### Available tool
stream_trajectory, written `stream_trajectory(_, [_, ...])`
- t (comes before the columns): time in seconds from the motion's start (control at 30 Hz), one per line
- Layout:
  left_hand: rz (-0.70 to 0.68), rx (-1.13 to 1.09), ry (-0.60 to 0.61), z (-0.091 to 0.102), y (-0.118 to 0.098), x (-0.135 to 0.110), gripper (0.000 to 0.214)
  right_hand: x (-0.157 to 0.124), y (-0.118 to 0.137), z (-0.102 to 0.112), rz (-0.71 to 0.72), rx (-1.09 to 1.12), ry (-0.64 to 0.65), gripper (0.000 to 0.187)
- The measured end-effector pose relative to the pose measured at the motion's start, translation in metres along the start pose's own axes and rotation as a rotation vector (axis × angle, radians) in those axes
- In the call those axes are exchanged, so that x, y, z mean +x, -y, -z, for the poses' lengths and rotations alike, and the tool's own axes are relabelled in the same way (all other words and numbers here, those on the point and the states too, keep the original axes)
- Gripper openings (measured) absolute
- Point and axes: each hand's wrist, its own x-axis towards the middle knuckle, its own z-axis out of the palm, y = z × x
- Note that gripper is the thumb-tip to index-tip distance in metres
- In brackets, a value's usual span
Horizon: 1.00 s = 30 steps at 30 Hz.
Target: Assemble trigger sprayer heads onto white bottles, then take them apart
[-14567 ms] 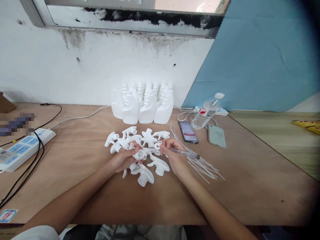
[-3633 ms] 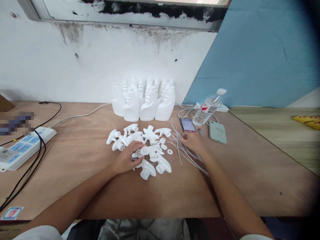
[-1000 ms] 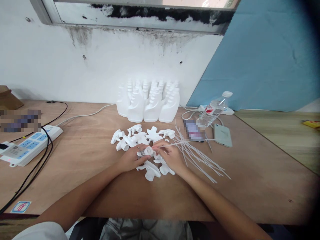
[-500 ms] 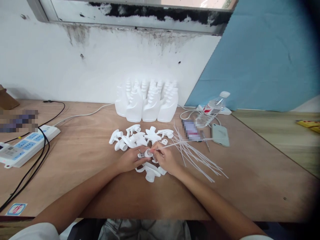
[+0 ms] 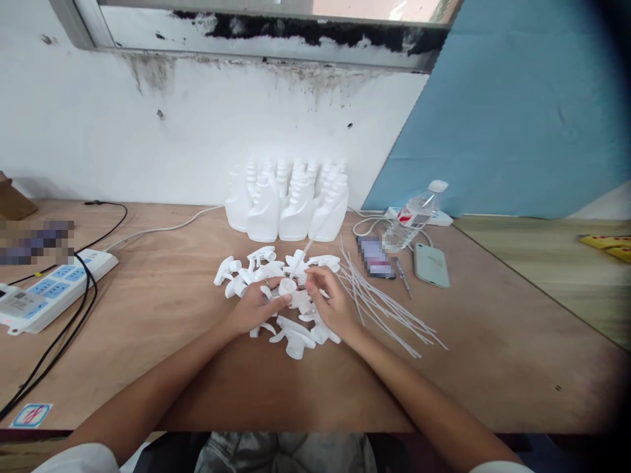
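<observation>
My left hand (image 5: 256,305) is closed around a white trigger sprayer head (image 5: 287,286), its round collar facing up between thumb and fingers. A thin white tube (image 5: 309,244) rises from that collar and leans away toward the bottles. Just right of the collar, my right hand (image 5: 329,299) has its fingers bent and slightly apart, with nothing visible in them. More white sprayer heads (image 5: 296,336) lie around and under both hands, some partly hidden by them. Several loose tubes (image 5: 389,309) are spread on the table to the right of my right hand.
White bottles (image 5: 263,213) stand grouped against the wall. Rightward lie a phone (image 5: 376,256), a small screwdriver (image 5: 403,277), a pale green phone-like device (image 5: 431,265) and a clear water bottle (image 5: 414,217). A power strip (image 5: 59,289) with black cables occupies the table's left side.
The tube at the sprayer head has swung from pointing right to pointing up and away. My right fingers have let go of it. The held head's collar has turned upward.
</observation>
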Motion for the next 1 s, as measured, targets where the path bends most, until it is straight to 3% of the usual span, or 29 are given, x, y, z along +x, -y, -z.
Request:
stream_trajectory(0.07, [0.059,-0.109,-0.019,0.003,-0.003,-0.003,0.042,-0.001,-0.001,0.005,0.164,-0.144,-0.027,0.036])
stream_trajectory(0.17, [0.168,-0.23,-0.017,0.003,-0.004,-0.007,0.056,-0.001,-0.002,0.007,0.511,-0.438,0.04,0.055])
stream_trajectory(0.23, [0.205,-0.254,-0.005,-0.002,-0.006,-0.01,0.066,-0.002,-0.002,0.005,0.704,-0.609,0.111,0.055])
stream_trajectory(0.3, [0.215,-0.244,0.042,-0.006,-0.01,-0.01,0.073,-0.001,-0.002,0.004,0.787,-0.702,0.157,0.047])
stream_trajectory(0.4, [0.146,-0.094,0.134,-0.003,-0.019,0.001,0.076,-0.001,-0.005,0.009,0.772,-0.7,0.125,0.039])
stream_trajectory(0.47, [0.023,0.133,0.108,0.008,-0.027,0.018,0.069,-0.001,-0.01,0.014,0.73,-0.645,0.054,0.039])
stream_trajectory(0.53, [-0.076,0.38,-0.049,0.024,-0.032,0.043,0.054,-0.001,-0.016,0.02,0.678,-0.57,-0.011,0.042])
stream_trajectory(0.63, [-0.136,0.59,-0.436,0.053,-0.027,0.085,0.039,0.0,-0.021,0.027,0.633,-0.488,-0.059,0.047])
stream_trajectory(0.7, [-0.157,0.588,-0.587,0.07,-0.015,0.107,0.045,0.001,-0.02,0.03,0.636,-0.474,-0.064,0.049])
stream_trajectory(0.8, [-0.094,0.506,-0.688,0.084,0.006,0.126,0.056,0.001,-0.018,0.034,0.662,-0.445,-0.08,0.051])
stream_trajectory(0.9, [-0.064,0.438,-0.708,0.088,0.019,0.128,0.062,0.0,-0.017,0.04,0.634,-0.356,-0.167,0.049])
stream_trajectory(1.0, [-0.08,0.452,-0.683,0.086,0.023,0.126,0.067,0.008,-0.011,0.049,0.513,-0.247,-0.377,0.048])
